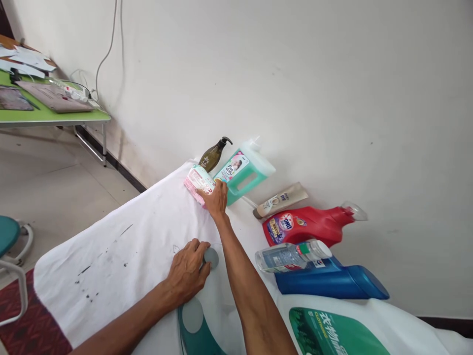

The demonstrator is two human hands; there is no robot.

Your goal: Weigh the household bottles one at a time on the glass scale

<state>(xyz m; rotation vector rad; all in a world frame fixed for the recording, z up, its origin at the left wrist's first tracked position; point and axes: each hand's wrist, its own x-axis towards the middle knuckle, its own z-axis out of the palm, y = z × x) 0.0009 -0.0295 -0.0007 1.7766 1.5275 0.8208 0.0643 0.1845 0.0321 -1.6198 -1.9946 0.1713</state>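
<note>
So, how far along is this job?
Looks done: the pump bottle, green bottle, tube, red bottle and blue bottle are lined up along the wall.

In hand: the right hand holds the pink-and-white pack; the left hand is at a grey disc.

Possibly left: that disc and the teal item, apart from the row. I can't tell beyond that.

Landmark: the green-filled handled jug (246, 172) by the wall. Just left of it stands an olive pump bottle (211, 158); in front, the right hand (216, 198) grips a pink-and-white packet (199, 183). Nearer the camera than the jug, the left hand (190, 268) has its fingers at a grey round cap (211, 258). Right of the jug come a beige squeeze tube (283, 198), red OMO bottle (306, 224), clear bottle (286, 257) and blue bottle (328, 282).
</note>
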